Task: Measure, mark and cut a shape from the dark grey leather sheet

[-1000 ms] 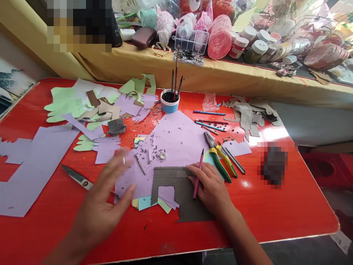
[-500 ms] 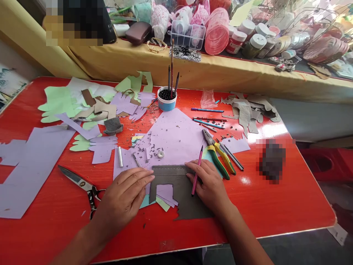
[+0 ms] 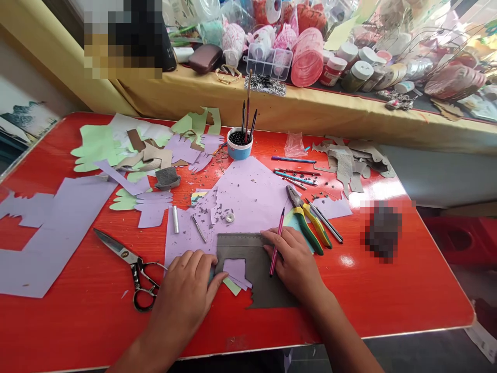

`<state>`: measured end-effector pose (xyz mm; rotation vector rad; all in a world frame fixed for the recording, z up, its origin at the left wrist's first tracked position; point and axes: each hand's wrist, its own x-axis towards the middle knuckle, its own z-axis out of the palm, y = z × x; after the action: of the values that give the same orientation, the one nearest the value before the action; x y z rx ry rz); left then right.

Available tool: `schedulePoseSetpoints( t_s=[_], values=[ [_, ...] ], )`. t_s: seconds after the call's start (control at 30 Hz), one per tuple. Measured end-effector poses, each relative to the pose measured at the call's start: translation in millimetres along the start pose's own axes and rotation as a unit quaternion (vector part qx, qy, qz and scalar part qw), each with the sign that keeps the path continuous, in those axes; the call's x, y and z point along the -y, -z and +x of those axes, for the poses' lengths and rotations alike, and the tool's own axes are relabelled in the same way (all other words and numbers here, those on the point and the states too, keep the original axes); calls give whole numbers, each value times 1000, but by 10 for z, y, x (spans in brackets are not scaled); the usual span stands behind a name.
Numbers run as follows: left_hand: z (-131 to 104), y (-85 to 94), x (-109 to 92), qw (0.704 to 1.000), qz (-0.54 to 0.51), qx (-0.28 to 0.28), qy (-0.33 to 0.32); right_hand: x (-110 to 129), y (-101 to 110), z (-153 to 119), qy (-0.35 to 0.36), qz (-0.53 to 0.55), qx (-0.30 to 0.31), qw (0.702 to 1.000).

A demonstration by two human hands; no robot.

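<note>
Behind the red table [image 3: 404, 300] runs a crowded, cloth-draped shelf [image 3: 330, 108]; a dark sheet [image 3: 261, 277] lies near the front — left hand [image 3: 190, 282] touching it, grip unclear, right hand [image 3: 295, 261] clamped on a pink pen [image 3: 277, 241].

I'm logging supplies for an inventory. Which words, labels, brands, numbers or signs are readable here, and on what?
None can be read.
Blue-and-white tub: any print is too small.
Red jar: any label is too blurred.
Dark sheet: small marks along its top edge, too fine to read.
</note>
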<state>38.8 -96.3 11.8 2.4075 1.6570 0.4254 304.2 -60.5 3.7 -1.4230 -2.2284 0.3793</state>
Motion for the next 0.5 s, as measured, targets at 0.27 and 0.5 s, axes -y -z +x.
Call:
schedulePoseSetpoints(
  t_s=[0.27, 0.5],
  values=[
    [37, 53, -69, 987, -141, 33, 64, 47, 50, 50, -2, -45, 47, 998],
    [93, 177, -152, 929, -318, 74, 176, 32, 73, 76, 25, -78, 38, 996]
  ],
)
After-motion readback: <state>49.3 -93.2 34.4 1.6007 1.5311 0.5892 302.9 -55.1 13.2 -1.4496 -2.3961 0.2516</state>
